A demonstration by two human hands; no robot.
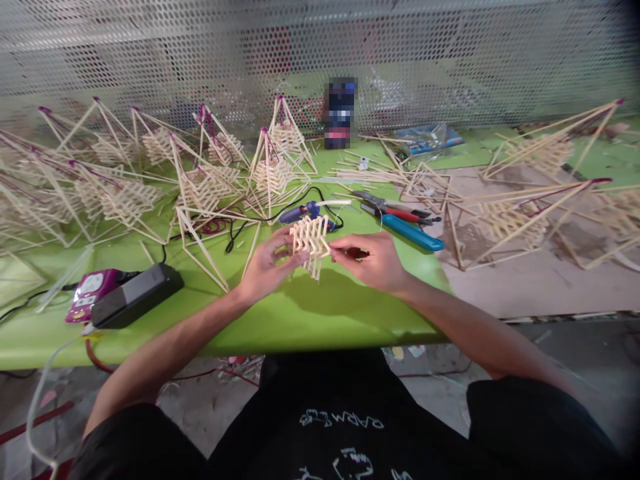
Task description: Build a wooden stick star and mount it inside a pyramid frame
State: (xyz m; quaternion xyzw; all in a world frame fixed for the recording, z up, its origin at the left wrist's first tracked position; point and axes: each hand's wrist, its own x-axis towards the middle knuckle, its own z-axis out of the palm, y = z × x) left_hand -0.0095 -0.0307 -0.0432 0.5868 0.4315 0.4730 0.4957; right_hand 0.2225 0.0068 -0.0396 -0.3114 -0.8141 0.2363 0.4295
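Note:
A small lattice of thin pale wooden sticks (310,243) is held above the green table (300,320), near its middle. My left hand (267,267) grips the lattice's left side with curled fingers. My right hand (373,261) pinches its right edge with thumb and fingertips. A blue glue gun (303,212) with a white glue stick lies just behind the lattice, its black cord trailing to the left.
Several finished stick pyramids (273,167) crowd the table's left and back. Larger stick frames (530,200) lie on the brown board at right. Red-handled pliers (395,212) and a blue cutter (413,233) lie right of the gun. A black adapter (135,295) and a pink device (93,290) sit at left.

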